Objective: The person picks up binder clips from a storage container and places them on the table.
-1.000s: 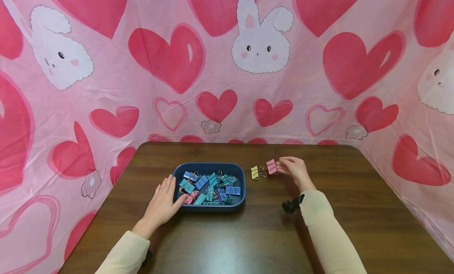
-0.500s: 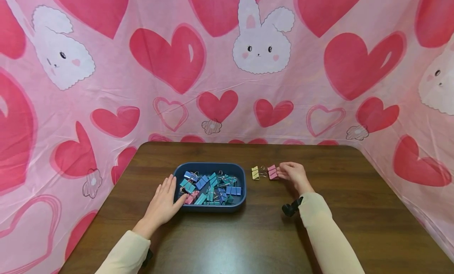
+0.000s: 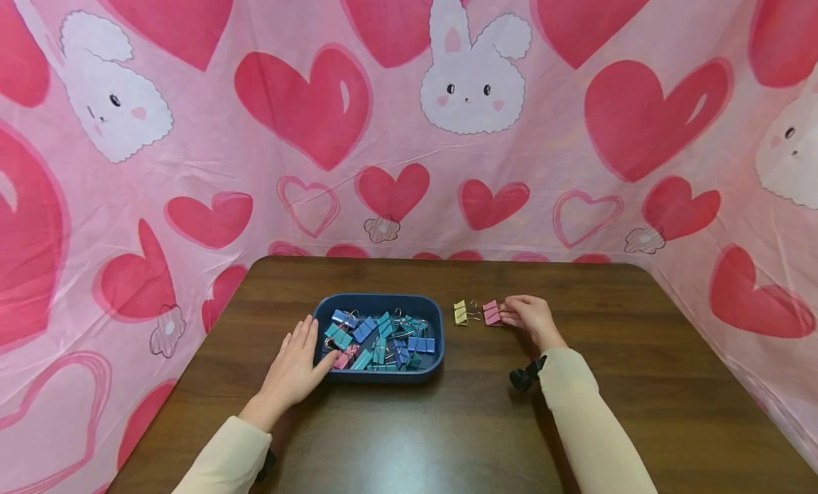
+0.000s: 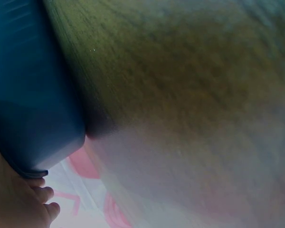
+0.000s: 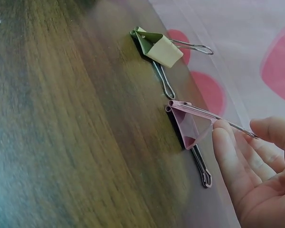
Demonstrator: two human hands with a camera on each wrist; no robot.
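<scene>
My left hand (image 3: 290, 366) lies along the left side of a dark blue tray (image 3: 377, 376), fingers straight and thumb over the rim. In the left wrist view, part of that hand (image 4: 19, 202) shows beside the tray's outer wall (image 4: 33, 95). A pink binder clip (image 3: 491, 313) stands on the table, and my right hand (image 3: 532, 318) is at its handle side. In the right wrist view, thumb and fingers of my right hand (image 5: 261, 166) pinch one wire handle of the pink clip; its other handle lies low. A yellow binder clip (image 3: 461, 313) stands just left of it.
Inside the tray lie several loose binder clips, among them teal ones (image 3: 361, 359), blue ones (image 3: 421, 344) and a pink one (image 3: 345, 355). The brown wooden table (image 3: 409, 437) ends at the back against a pink cloth (image 3: 396, 146) printed with hearts and rabbits.
My right hand has moved a little nearer to me with the pink clip, which now stands level with the yellow one. My left hand stays on the tray.
</scene>
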